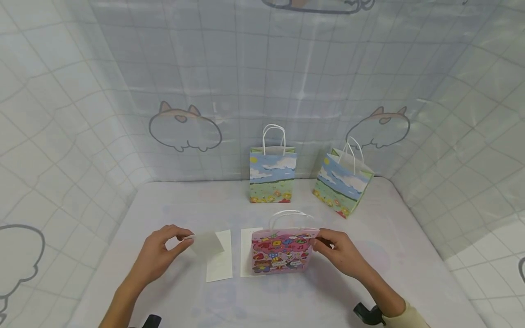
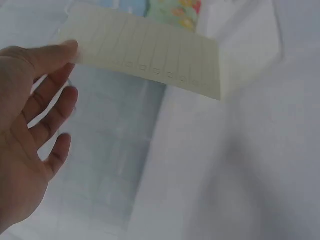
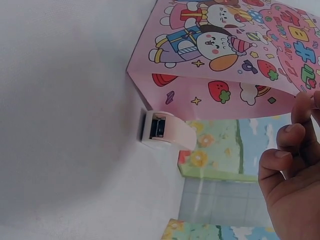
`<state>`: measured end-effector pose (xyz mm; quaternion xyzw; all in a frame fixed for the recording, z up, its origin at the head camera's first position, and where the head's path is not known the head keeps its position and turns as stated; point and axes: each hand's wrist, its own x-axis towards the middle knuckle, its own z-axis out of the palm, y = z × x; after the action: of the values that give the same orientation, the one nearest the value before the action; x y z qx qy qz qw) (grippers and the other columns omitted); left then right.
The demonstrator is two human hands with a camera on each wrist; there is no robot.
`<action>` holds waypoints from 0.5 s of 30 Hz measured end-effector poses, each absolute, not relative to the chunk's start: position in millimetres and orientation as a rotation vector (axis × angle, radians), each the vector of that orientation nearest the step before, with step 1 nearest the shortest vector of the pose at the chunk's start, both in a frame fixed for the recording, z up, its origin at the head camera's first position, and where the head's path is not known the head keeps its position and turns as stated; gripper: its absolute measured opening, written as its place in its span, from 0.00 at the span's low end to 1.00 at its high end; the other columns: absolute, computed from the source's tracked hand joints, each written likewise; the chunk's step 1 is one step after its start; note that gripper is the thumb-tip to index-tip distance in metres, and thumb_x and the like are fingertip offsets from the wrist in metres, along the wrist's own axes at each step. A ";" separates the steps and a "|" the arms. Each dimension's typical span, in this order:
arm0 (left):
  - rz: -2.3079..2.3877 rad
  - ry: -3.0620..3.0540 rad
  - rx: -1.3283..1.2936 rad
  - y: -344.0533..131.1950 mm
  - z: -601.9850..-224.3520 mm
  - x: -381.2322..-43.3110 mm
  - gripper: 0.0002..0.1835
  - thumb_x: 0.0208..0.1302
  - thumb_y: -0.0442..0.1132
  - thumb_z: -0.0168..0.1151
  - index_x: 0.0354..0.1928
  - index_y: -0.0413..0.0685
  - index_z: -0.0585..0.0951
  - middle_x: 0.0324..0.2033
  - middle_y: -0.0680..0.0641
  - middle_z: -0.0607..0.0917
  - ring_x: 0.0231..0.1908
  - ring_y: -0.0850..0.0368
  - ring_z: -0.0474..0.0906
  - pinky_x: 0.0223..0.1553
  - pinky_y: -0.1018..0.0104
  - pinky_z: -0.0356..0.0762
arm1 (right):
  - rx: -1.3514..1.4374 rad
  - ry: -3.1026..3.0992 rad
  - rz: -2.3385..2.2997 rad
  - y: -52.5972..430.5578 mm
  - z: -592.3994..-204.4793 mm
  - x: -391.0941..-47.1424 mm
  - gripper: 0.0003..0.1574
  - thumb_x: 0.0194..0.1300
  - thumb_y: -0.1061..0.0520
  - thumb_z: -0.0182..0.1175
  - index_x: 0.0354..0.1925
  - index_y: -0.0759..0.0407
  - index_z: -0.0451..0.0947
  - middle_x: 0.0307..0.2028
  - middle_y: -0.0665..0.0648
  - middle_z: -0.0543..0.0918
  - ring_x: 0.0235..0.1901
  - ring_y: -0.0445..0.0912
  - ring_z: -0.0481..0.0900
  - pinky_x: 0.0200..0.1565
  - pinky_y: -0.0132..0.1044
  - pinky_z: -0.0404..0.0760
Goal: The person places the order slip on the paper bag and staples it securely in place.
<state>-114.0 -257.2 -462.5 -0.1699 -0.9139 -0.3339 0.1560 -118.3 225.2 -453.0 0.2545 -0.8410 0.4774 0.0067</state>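
My left hand pinches the edge of a cream note sheet between thumb and fingers. Faint lines and a row of small boxes are printed on the sheet. In the head view it overlaps a second pale sheet lying on the table. With its thumb and fingertips, my right hand grips the upper right edge of a pink paper gift bag. This bag stands upright, has white handles and carries cartoon animals. Part of another pale sheet shows at the bag's left side; the bag hides the rest.
Behind stand two blue-and-green paper bags with white handles, the right one turned at an angle. A small white object with a dark slot sits by the pink bag. A patterned curtain closes off the table's back.
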 end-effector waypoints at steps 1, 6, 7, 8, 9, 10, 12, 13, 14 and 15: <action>-0.993 -2.613 -0.514 -254.7 -458.5 -114.0 0.09 0.62 0.42 0.72 0.43 0.66 0.86 0.33 0.67 0.82 0.38 0.64 0.77 0.42 0.69 0.71 | 0.802 -2.623 1.495 225.2 -453.3 -118.3 0.07 0.73 0.58 0.59 0.41 0.45 0.82 0.28 0.45 0.79 0.25 0.36 0.68 0.25 0.32 0.70; -1.230 -2.540 -0.715 -240.9 -435.7 -114.1 0.13 0.62 0.37 0.72 0.44 0.66 0.85 0.37 0.63 0.84 0.41 0.65 0.78 0.45 0.73 0.73 | 0.817 -2.599 1.511 224.7 -454.1 -118.5 0.08 0.73 0.60 0.59 0.41 0.45 0.82 0.29 0.45 0.78 0.25 0.36 0.68 0.25 0.32 0.69; -1.275 -2.505 -0.775 -238.2 -431.9 -114.7 0.14 0.62 0.35 0.72 0.44 0.64 0.85 0.37 0.61 0.85 0.40 0.64 0.79 0.44 0.72 0.74 | 0.815 -2.600 1.515 224.6 -453.7 -118.3 0.08 0.73 0.59 0.59 0.41 0.45 0.82 0.29 0.45 0.78 0.25 0.36 0.68 0.25 0.32 0.69; -1.316 -2.471 -0.825 -234.5 -427.5 -115.1 0.15 0.61 0.33 0.72 0.44 0.63 0.85 0.37 0.60 0.85 0.40 0.63 0.79 0.44 0.71 0.75 | 0.812 -2.602 1.519 224.5 -453.7 -118.2 0.08 0.73 0.59 0.59 0.41 0.45 0.82 0.29 0.45 0.78 0.25 0.36 0.68 0.25 0.32 0.69; -1.353 -2.434 -0.879 -230.7 -423.6 -115.7 0.16 0.61 0.30 0.71 0.44 0.61 0.85 0.37 0.59 0.85 0.39 0.62 0.79 0.44 0.70 0.76 | 0.812 -2.604 1.520 224.4 -453.7 -118.1 0.08 0.73 0.59 0.59 0.41 0.45 0.82 0.29 0.45 0.78 0.25 0.36 0.68 0.25 0.32 0.69; -1.376 -2.406 -0.920 -226.7 -420.1 -116.1 0.16 0.60 0.29 0.71 0.44 0.60 0.85 0.37 0.58 0.85 0.39 0.62 0.79 0.43 0.70 0.76 | 0.810 -2.607 1.520 224.3 -453.7 -117.9 0.08 0.74 0.58 0.59 0.41 0.45 0.82 0.29 0.45 0.78 0.25 0.36 0.68 0.25 0.32 0.69; -1.420 -2.360 -0.987 -218.2 -414.6 -116.9 0.17 0.60 0.27 0.71 0.44 0.58 0.85 0.36 0.56 0.85 0.37 0.61 0.79 0.42 0.68 0.77 | 0.802 -2.615 1.518 224.2 -453.5 -117.6 0.07 0.74 0.57 0.59 0.41 0.45 0.82 0.29 0.45 0.78 0.25 0.36 0.68 0.25 0.32 0.70; -1.438 -2.358 -0.999 -213.9 -412.2 -117.0 0.16 0.60 0.28 0.71 0.44 0.58 0.84 0.35 0.56 0.84 0.37 0.62 0.78 0.42 0.67 0.77 | 0.799 -2.619 1.516 224.2 -453.5 -117.5 0.07 0.74 0.57 0.59 0.41 0.45 0.82 0.29 0.45 0.78 0.25 0.36 0.68 0.25 0.32 0.70; -1.450 -2.353 -1.014 -209.7 -410.3 -117.0 0.16 0.60 0.28 0.71 0.44 0.58 0.84 0.35 0.56 0.84 0.37 0.62 0.78 0.42 0.67 0.77 | 0.798 -2.623 1.517 224.1 -453.3 -117.6 0.07 0.74 0.56 0.59 0.41 0.44 0.82 0.29 0.45 0.78 0.25 0.37 0.68 0.26 0.32 0.70; -1.457 -2.354 -1.026 -205.7 -408.4 -116.7 0.16 0.60 0.28 0.70 0.44 0.58 0.84 0.35 0.56 0.84 0.37 0.62 0.78 0.42 0.66 0.77 | 0.798 -2.624 1.517 224.1 -453.1 -117.7 0.07 0.74 0.56 0.59 0.41 0.45 0.82 0.30 0.45 0.79 0.25 0.37 0.68 0.26 0.32 0.70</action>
<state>-116.7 -205.7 -408.4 -0.3460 -0.7937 -0.4913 0.0945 -117.7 224.1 -453.1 0.2545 -0.8372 0.4840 0.0036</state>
